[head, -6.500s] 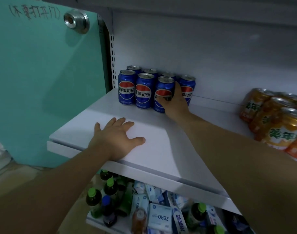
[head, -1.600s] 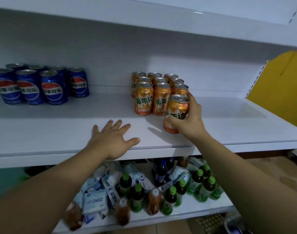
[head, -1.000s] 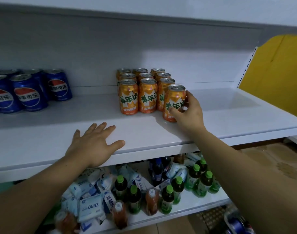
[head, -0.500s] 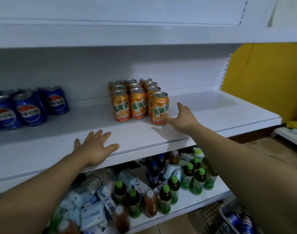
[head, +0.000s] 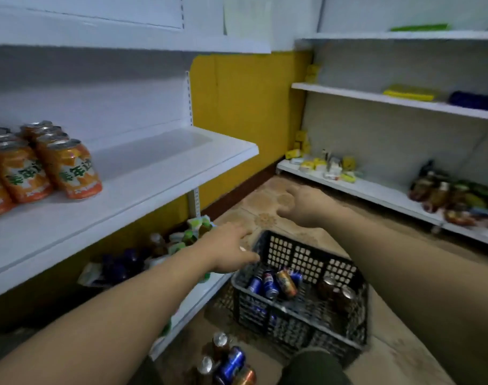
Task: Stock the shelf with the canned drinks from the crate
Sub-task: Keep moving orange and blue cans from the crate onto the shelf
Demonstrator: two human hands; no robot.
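Observation:
A black plastic crate [head: 301, 320] stands on the floor and holds several blue, orange and brown cans [head: 276, 282]. Both my hands hang over it and hold nothing. My left hand [head: 231, 248] is by the crate's far left corner with its fingers spread. My right hand [head: 304, 204] is beyond the crate's far rim, fingers loosely bent. Orange cans [head: 56, 168] stand grouped at the left on the white shelf [head: 154, 176].
More loose cans [head: 226, 362] lie on the floor in front of the crate. Bottles and packets [head: 154, 251] fill the low shelf under the white one. A second shelving unit [head: 390, 184] with small goods runs along the right wall. A dark knee [head: 315, 365] shows at the bottom.
My view has swung right and down from the shelf to the crate. My right hand let go of the orange can and left the shelf; my left hand also came off the shelf.

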